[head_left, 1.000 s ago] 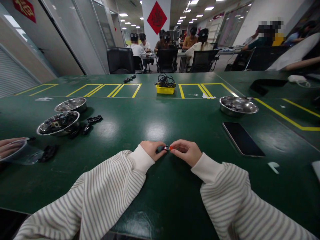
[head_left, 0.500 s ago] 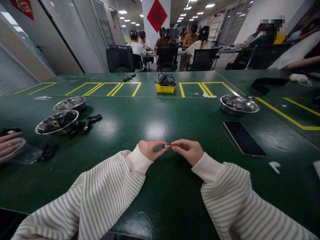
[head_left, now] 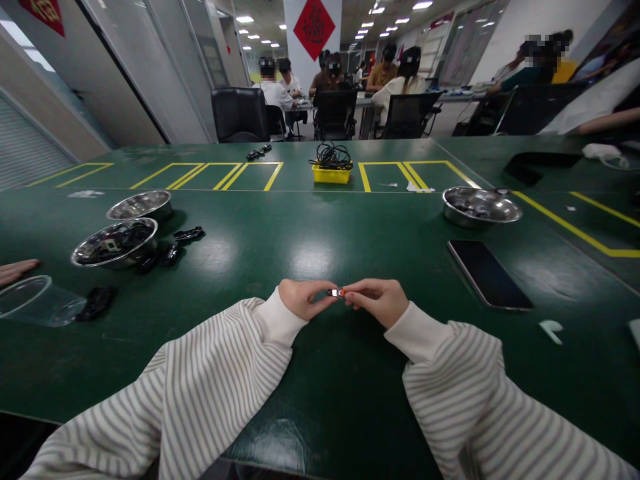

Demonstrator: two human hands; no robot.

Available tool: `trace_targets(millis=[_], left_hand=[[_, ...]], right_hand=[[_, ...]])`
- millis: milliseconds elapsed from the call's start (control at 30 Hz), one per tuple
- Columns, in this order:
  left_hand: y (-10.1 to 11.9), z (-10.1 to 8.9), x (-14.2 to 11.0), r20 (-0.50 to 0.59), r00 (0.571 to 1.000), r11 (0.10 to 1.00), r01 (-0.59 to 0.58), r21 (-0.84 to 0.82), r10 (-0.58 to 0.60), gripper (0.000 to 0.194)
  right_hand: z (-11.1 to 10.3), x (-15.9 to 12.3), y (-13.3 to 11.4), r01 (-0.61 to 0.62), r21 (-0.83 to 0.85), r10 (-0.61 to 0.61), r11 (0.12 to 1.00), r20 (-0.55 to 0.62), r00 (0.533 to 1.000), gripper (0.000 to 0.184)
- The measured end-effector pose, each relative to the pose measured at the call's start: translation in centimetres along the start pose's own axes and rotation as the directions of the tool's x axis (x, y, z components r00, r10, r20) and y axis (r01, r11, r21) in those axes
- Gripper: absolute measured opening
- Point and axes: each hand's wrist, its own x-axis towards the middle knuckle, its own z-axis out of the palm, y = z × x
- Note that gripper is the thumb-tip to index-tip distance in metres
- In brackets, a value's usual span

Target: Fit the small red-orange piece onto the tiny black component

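Just above the table, near the middle of the view, my left hand (head_left: 303, 299) pinches the dark left end of a small silvery and black part (head_left: 333, 293) between thumb and fingertips. Facing it, my right hand (head_left: 380, 300) has thumb and forefinger closed on a tiny orange-red piece (head_left: 341, 293). The two pieces meet end to end between my fingertips. They are too small for me to tell their exact kind or whether they are joined.
A metal bowl (head_left: 80, 259) of black parts stands left, with another bowl (head_left: 113, 212) behind it. A clear plastic cup (head_left: 63, 310) lies near a co-worker's hand (head_left: 17, 270). To the right are a phone (head_left: 487, 277) and a third bowl (head_left: 450, 212); farther back, a yellow cable box (head_left: 331, 175).
The orange-red piece and the silvery part now sit closer together, with more of the silver showing. At the left, the co-worker's hand has let go of the plastic cup and drawn back.
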Motion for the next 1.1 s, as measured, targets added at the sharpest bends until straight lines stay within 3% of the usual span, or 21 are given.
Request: trace_targets(millis=[400,667,767,900,1000,1100], left_hand=[[0.0,-0.1,0.1,0.124,0.990,0.997,0.071,-0.026,-0.067,0.027],[-0.7,-0.4,0.0,0.052,0.983,0.980,0.182,-0.080,-0.178,0.030],[-2.8,-1.0,0.0,-0.059,0.950,0.951,0.305,-0.054,-0.308,0.031],[-8.2,-3.3,-0.1,-0.172,0.849,0.855,0.515,0.064,-0.499,0.032],[-12.9,-5.8,-0.7,-0.175,0.776,0.745,0.630,0.219,-0.606,0.033],[-16.5,-8.1,-1.8,-0.247,0.699,0.600,0.708,0.374,-0.671,0.034]], right_hand=[[-0.1,0.0,0.1,0.071,-0.145,-0.074,0.987,-0.019,0.997,0.014],[-0.2,-0.1,-0.1,0.037,-0.105,-0.040,0.994,-0.023,0.999,0.028],[-0.6,-0.1,-0.1,0.033,-0.108,-0.035,0.994,-0.023,0.999,0.029],[-0.7,-0.1,0.0,0.037,-0.134,-0.039,0.990,-0.015,0.999,0.028],[-0.6,-0.3,-0.2,0.067,-0.173,-0.069,0.983,-0.006,0.998,0.030],[-0.4,-0.5,-0.3,0.124,-0.233,-0.119,0.965,0.034,0.992,0.033]])
